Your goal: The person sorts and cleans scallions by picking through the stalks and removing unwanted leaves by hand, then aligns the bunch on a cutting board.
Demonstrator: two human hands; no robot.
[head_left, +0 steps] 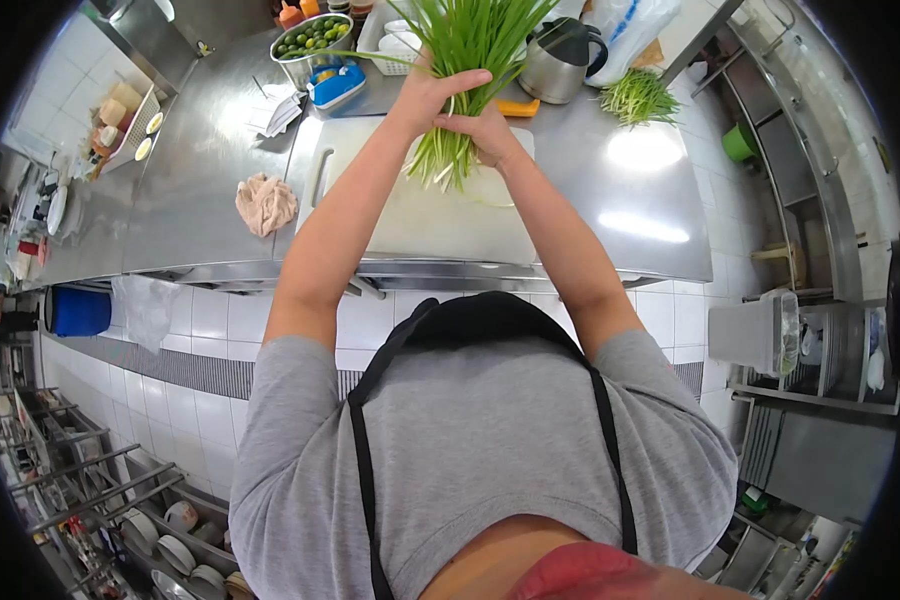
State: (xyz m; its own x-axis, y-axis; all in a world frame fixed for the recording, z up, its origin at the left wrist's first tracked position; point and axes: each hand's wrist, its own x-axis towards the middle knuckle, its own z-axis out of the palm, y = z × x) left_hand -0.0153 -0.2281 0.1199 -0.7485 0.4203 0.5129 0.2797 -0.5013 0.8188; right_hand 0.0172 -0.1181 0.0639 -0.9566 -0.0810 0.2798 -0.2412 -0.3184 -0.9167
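Note:
A thick bunch of garlic chives (475, 45) stands upright over the white cutting board (390, 225), its pale cut ends hanging down. My left hand (430, 98) is wrapped round the bunch, thumb across the front. Just below it, my right hand (485, 132) grips the same stalks near their lower ends. Some of the fingers are hidden behind the leaves. One long leaf sticks out to the left. An orange object (517, 107), partly hidden, lies past the board behind my right hand.
A crumpled cloth (266, 204) lies left of the board. Behind it are paper slips (275, 110), a blue packet (336, 85) and a pot of green limes (310, 40). At the right stand a steel jug (553, 65) and another pile of chives (638, 98).

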